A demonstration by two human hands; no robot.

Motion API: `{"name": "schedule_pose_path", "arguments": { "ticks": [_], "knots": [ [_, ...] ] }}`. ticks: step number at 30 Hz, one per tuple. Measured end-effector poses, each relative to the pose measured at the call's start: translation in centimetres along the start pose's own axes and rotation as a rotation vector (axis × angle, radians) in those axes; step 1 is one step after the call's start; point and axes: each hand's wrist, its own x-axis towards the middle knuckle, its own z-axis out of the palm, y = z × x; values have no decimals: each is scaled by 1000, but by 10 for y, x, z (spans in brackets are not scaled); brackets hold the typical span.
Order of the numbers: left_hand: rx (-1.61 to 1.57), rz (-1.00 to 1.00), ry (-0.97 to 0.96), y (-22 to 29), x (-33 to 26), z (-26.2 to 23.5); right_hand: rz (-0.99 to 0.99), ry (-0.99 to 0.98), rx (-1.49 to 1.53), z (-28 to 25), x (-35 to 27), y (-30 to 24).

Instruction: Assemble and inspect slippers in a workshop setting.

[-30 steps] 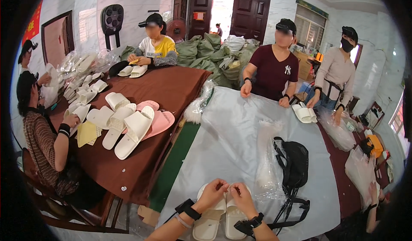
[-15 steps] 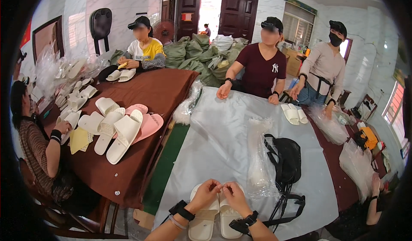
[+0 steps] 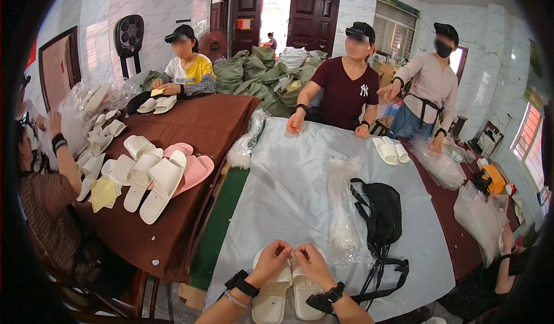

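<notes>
My left hand (image 3: 273, 263) and my right hand (image 3: 312, 264) meet over a pair of white slippers at the near edge of the grey-covered table. Fingertips of both hands are pinched close together; anything between them is too small to make out. Beneath the left hand lies one white slipper (image 3: 269, 305), and under the right is its mate (image 3: 305, 294). Both slippers point away from me, partly covered by my hands and wrists. Each wrist wears a black strap.
Right of my hands lie a clear bundle of plastic bags (image 3: 346, 211) and a black bag (image 3: 383, 214) with loose straps. White slippers (image 3: 390, 150) sit at the grey table's (image 3: 277, 191) far edge. The brown table (image 3: 167, 231) holds white and pink slippers. Several people surround the tables.
My hands keep their pinch over the slippers. The person at far left raises an arm toward the plastic; the masked person at right lifts and stretches out an arm. The view shifts slightly.
</notes>
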Motion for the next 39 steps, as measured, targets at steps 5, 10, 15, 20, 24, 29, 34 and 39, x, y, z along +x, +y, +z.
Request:
{"name": "schedule_pose_path", "arguments": {
  "ticks": [5, 10, 15, 20, 24, 29, 34, 39],
  "knots": [
    [-1, 5, -6, -10, 4, -3, -66, -29, -78, -2, 0, 1],
    [2, -25, -82, 4, 4, 1, -28, -10, -34, -1, 1, 9],
    [-80, 27, -35, -1, 4, -1, -47, -17, -14, -1, 2, 4],
    [-68, -25, -37, 5, 3, 2, -57, -5, 5, -2, 1, 5],
    [-85, -12, 3, 1, 2, 0, -39, -27, 12, -1, 1, 2],
    [10, 11, -48, 3, 3, 2, -42, -12, 4, -3, 0, 3],
    [16, 10, -10, 2, 1, 1, -29, -18, -7, -3, 0, 1],
    [20, 13, 48, 3, 1, 2, -22, -34, -19, -1, 2, 5]
  ]
}}
